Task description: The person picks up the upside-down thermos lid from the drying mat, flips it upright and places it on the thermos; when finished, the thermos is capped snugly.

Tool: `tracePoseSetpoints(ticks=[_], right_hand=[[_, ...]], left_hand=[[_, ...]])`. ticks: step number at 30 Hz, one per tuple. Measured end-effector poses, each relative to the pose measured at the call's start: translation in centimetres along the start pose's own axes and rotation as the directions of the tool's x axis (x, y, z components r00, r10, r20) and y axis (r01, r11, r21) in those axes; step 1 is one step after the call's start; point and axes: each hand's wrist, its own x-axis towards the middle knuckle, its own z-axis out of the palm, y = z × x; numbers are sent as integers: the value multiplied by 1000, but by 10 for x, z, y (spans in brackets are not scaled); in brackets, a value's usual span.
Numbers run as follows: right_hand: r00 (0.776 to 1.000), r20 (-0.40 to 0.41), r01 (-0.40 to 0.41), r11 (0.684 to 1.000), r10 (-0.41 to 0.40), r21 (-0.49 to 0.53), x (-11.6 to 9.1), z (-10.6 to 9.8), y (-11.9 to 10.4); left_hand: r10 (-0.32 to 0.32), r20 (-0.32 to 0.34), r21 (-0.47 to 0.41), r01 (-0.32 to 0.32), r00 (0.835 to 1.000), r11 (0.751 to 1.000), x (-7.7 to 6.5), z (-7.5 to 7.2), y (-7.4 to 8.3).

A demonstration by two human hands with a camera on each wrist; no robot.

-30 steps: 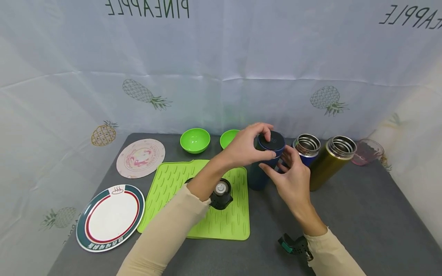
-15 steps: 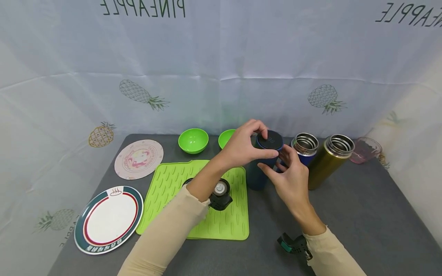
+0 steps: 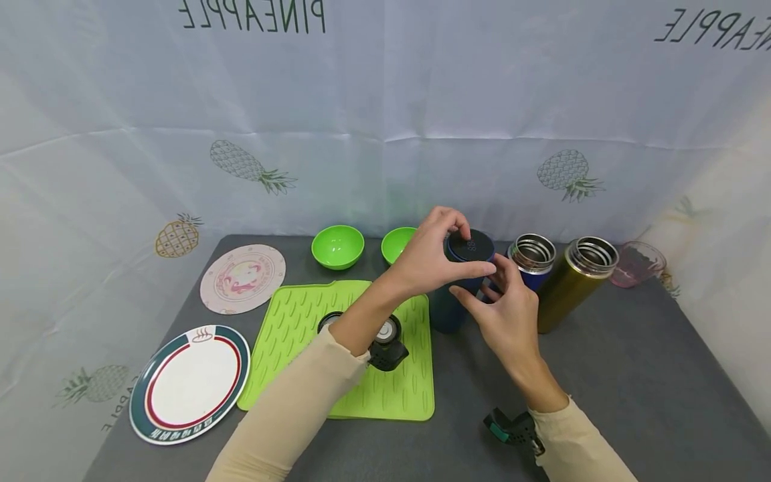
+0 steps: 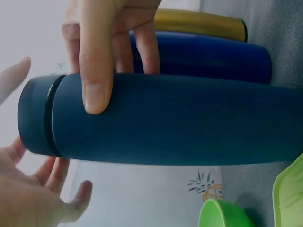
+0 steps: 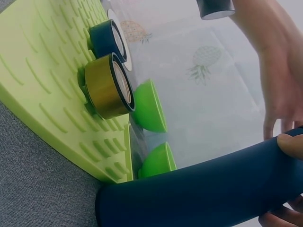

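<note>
A dark blue vacuum flask [image 4: 180,123] stands upright on the table with its lid [image 3: 470,246] on; small digits show on the lid's black top. My left hand [image 3: 430,251] curls round the lid, index fingertip at the top's edge and thumb stretched across the near side. Just below, my right hand [image 3: 508,301] grips the flask's upper body, its thumb flat along the wall in the left wrist view. Right beside it are an uncapped blue flask [image 3: 533,258] and an uncapped gold flask [image 3: 575,284], steel necks showing.
A green draining mat [image 3: 397,395] carries a gold lid [image 5: 106,87] and a blue lid [image 5: 106,40]. Two green bowls [image 3: 338,247] stand behind it. Left lie a pink round mat [image 3: 243,278] and a white plate [image 3: 193,381]. A pink clear cup [image 3: 638,264] is far right.
My left thumb has swung further right across the lid's front, and the digits on the lid have turned. My right hand keeps its hold on the flask.
</note>
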Motion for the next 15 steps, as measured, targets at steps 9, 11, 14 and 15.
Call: tracePoseSetpoints(ticks=[9,11,14,15], right_hand=[[1000,5,-10,1000,10,14,0,-1,-1],[1000,6,-9,1000,9,15,0,-1,0],[1000,6,0,1000,0,13,0,0,1],[1000,6,3,1000,-3,13,0,1,1]], left_hand=[[25,-35,2,-25,999,1000,1,1,-2],[17,-4,-64,-18,1000,998,1,-1,-4],[17,52,-141,-9,999,990,1,-3,-5],[19,68,-156,-8,997,988,1,-3,-6]])
